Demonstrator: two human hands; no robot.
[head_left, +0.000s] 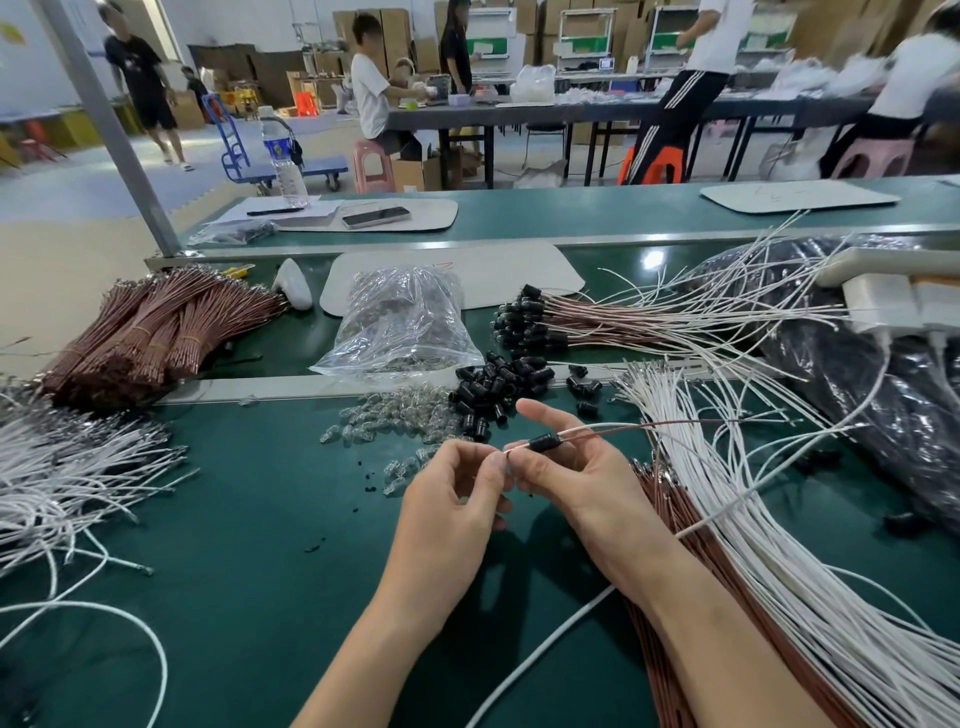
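The fingertips of the left hand (457, 488) pinch the brown wire (623, 428) and hide its end, so its terminal is too small to tell. The fingers of the right hand (566, 467) cover the underside of the black sleeve (544, 442). The white wires (779, 571) and the black bag (883, 415) run off the right edge. The 2 forearms are cut by the bottom edge. The people (371, 93) behind are blurred.

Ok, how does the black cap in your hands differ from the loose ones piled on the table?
The held cap is threaded on wires, up between the left hand and right hand; the piled caps carry no wires and lie jumbled on the table. Both are small black tubes.
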